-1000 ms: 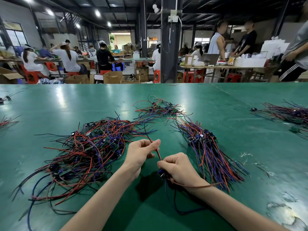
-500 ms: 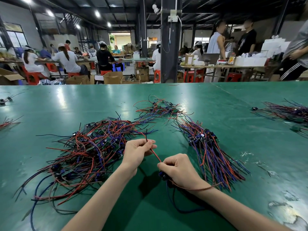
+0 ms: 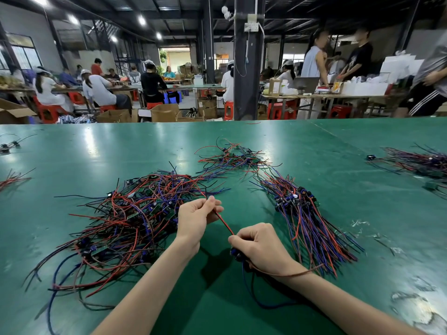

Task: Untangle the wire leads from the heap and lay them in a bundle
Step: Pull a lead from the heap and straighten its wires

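Observation:
A tangled heap of red, blue and black wire leads (image 3: 125, 218) with small circuit boards lies on the green table, left of centre. A tidy bundle of leads (image 3: 307, 218) lies to the right, its ends fanned toward me. My left hand (image 3: 196, 217) pinches a red wire (image 3: 225, 223) that runs taut down to my right hand (image 3: 262, 247). My right hand grips the lead's small dark part, and blue and brown wires trail under that wrist. A smaller loose clump of leads (image 3: 232, 158) lies farther back.
The green table (image 3: 338, 151) stretches wide. More wire piles (image 3: 420, 163) lie at the far right, and small scraps (image 3: 12, 177) at the left edge. Beyond the table stand a dark pillar (image 3: 246, 68), seated workers, red stools and cardboard boxes.
My left hand has drawn slightly back and left along the red wire, which now runs straighter between my hands. My right hand has barely moved.

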Demonstrator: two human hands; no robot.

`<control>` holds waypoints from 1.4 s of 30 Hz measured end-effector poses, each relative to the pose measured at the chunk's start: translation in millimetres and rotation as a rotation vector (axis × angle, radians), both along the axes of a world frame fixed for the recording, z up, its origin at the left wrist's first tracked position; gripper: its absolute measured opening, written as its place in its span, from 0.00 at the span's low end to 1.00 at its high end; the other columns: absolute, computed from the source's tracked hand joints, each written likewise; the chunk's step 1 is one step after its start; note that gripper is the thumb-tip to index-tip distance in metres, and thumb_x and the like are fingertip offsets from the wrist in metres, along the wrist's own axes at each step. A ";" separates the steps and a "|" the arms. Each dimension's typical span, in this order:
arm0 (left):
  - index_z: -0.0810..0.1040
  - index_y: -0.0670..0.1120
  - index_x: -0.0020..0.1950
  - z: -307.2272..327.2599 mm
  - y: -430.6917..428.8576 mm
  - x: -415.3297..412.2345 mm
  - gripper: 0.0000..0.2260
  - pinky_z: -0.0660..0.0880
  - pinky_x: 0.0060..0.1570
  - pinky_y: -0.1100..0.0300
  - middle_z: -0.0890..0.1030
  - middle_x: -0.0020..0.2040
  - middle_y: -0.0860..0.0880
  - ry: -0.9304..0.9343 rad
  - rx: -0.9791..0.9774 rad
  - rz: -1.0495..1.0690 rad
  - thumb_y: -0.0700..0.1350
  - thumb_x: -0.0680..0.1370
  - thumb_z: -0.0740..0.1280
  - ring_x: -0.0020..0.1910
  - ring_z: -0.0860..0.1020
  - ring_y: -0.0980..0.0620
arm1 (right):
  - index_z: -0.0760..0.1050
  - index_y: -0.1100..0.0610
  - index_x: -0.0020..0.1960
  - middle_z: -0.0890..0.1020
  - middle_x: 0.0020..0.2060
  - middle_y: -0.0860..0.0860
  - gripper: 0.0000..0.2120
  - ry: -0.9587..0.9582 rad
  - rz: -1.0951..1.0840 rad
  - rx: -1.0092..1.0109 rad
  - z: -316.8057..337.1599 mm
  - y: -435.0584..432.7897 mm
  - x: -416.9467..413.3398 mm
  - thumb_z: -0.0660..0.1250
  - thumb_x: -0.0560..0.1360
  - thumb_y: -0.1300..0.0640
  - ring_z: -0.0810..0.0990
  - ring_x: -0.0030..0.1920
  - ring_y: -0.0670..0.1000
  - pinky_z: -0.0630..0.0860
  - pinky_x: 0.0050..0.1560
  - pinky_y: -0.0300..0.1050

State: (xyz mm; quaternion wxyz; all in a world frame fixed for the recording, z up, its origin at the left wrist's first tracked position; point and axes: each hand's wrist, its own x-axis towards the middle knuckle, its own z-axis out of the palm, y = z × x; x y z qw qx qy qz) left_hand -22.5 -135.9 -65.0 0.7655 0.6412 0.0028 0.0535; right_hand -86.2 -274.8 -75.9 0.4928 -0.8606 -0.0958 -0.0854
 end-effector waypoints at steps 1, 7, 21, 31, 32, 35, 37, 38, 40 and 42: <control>0.81 0.38 0.45 -0.2 0.0 0.9 0.07 0.78 0.37 0.67 0.83 0.33 0.49 -0.010 0.013 0.007 0.39 0.79 0.65 0.32 0.80 0.60 | 0.77 0.69 0.31 0.79 0.27 0.63 0.15 0.002 0.000 0.004 -0.1 0.0 0.1 0.68 0.73 0.61 0.73 0.27 0.50 0.70 0.30 0.46; 0.82 0.51 0.40 0.1 6.5 1.0 0.06 0.76 0.42 0.62 0.80 0.31 0.56 -0.281 0.306 0.188 0.43 0.76 0.70 0.31 0.75 0.60 | 0.78 0.68 0.30 0.80 0.26 0.62 0.15 0.017 0.003 0.027 -0.1 -1.4 1.3 0.68 0.73 0.60 0.73 0.24 0.47 0.68 0.28 0.42; 0.85 0.46 0.43 2.7 18.7 9.4 0.02 0.71 0.41 0.61 0.80 0.35 0.50 -0.521 0.634 0.295 0.41 0.74 0.72 0.36 0.74 0.54 | 0.78 0.66 0.29 0.79 0.24 0.56 0.15 0.048 0.028 0.075 -0.6 -2.3 2.5 0.68 0.73 0.61 0.73 0.23 0.46 0.67 0.26 0.35; 0.82 0.39 0.42 17.3 16.5 9.2 0.05 0.72 0.26 0.68 0.73 0.27 0.52 0.110 -0.320 -0.062 0.39 0.76 0.67 0.22 0.66 0.59 | 0.78 0.66 0.29 0.78 0.21 0.49 0.15 0.053 0.041 0.074 -0.8 -4.0 3.4 0.68 0.73 0.62 0.74 0.23 0.49 0.68 0.25 0.36; 0.81 0.38 0.43 19.9 16.2 8.5 0.06 0.71 0.25 0.69 0.74 0.28 0.52 0.152 -0.392 -0.103 0.39 0.76 0.66 0.21 0.65 0.60 | 0.78 0.66 0.29 0.78 0.21 0.48 0.15 0.055 0.047 0.069 -0.2 -4.1 3.2 0.68 0.73 0.62 0.74 0.23 0.48 0.68 0.26 0.36; 0.81 0.38 0.41 26.1 16.7 5.5 0.08 0.70 0.23 0.69 0.74 0.29 0.51 0.275 -0.578 -0.212 0.40 0.77 0.65 0.20 0.65 0.60 | 0.78 0.64 0.29 0.77 0.21 0.47 0.15 0.103 0.077 0.095 2.5 -3.9 2.4 0.68 0.74 0.62 0.72 0.21 0.45 0.66 0.24 0.35; 0.82 0.39 0.37 28.3 17.5 3.5 0.09 0.69 0.22 0.70 0.74 0.29 0.50 0.311 -0.654 -0.253 0.40 0.74 0.66 0.22 0.64 0.59 | 0.78 0.60 0.28 0.77 0.20 0.47 0.15 0.146 0.108 0.114 5.0 -4.0 1.1 0.68 0.74 0.62 0.71 0.19 0.43 0.65 0.22 0.34; 0.83 0.39 0.37 28.4 17.6 3.2 0.09 0.68 0.22 0.70 0.74 0.29 0.50 0.314 -0.657 -0.257 0.41 0.73 0.66 0.23 0.64 0.59 | 0.78 0.59 0.28 0.77 0.20 0.46 0.15 0.162 0.122 0.114 5.9 -4.2 0.3 0.68 0.74 0.61 0.70 0.19 0.42 0.65 0.22 0.33; 0.81 0.38 0.40 28.0 16.3 3.0 0.09 0.68 0.21 0.71 0.74 0.29 0.50 0.317 -0.637 -0.239 0.41 0.76 0.65 0.23 0.64 0.59 | 0.79 0.62 0.30 0.77 0.21 0.47 0.15 0.183 0.142 0.106 7.1 -4.2 -1.0 0.68 0.74 0.61 0.70 0.20 0.42 0.65 0.23 0.34; 0.79 0.38 0.43 26.8 15.4 3.7 0.08 0.67 0.21 0.72 0.73 0.28 0.51 0.324 -0.627 -0.230 0.41 0.78 0.64 0.23 0.63 0.59 | 0.80 0.66 0.33 0.78 0.22 0.46 0.13 0.200 0.154 0.106 7.9 -3.9 -2.0 0.67 0.75 0.61 0.71 0.21 0.42 0.66 0.24 0.34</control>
